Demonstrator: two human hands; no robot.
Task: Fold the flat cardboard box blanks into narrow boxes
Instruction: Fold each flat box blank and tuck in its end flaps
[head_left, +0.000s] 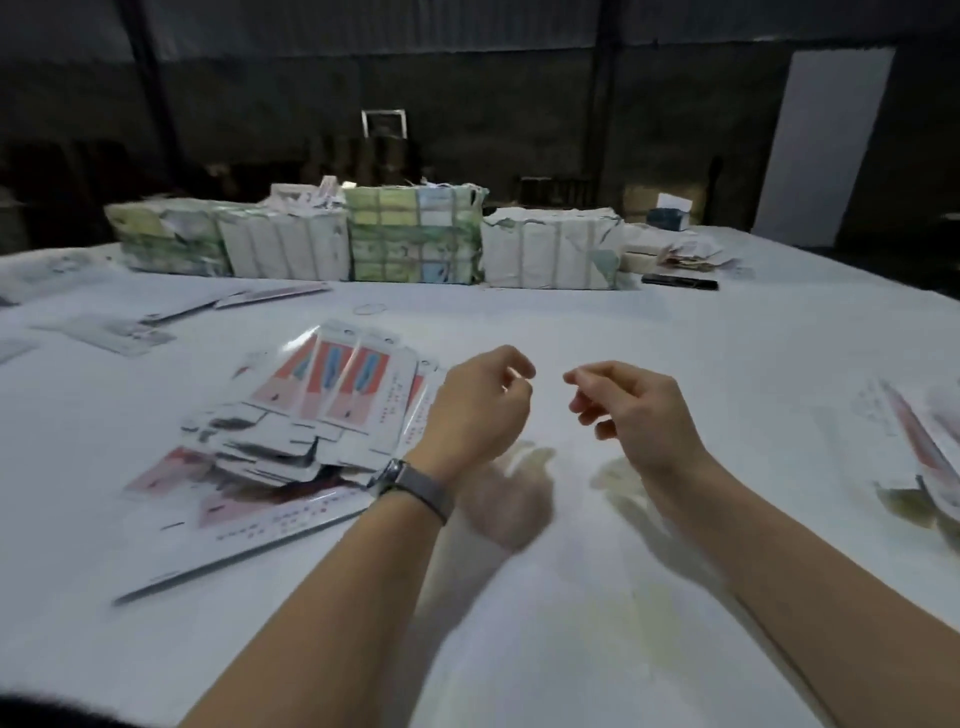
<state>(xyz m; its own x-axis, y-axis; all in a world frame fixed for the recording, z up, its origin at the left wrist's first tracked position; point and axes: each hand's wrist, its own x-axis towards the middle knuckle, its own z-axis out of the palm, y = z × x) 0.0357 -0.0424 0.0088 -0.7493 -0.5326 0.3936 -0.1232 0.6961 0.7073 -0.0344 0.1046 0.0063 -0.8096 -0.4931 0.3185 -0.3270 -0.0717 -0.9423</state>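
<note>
Both hands hang above the white bench (597, 322), close together but not touching, and neither holds anything. The left hand (475, 410) has its fingers loosely curled inward, the grip slack and empty; a watch (415, 486) with a grey band sits on that wrist. The right hand (631, 410) is just beside it, fingers relaxed and half bent, thumb and forefinger near each other with nothing between them.

The flat box blanks (332, 410) lie in a loose, fanned heap on the bench just to the left of the left hand, printed in orange-red, pink and white, the top ones glossy. A few more blanks (919, 452) lie near the right edge of the bench, well apart from the hands. Single sheets (111, 332) are scattered at the far left.

Along the far side of the bench stands a row of wrapped bundles (415, 236), white and green. A dark, flat object (679, 282) lies near their right end.
</note>
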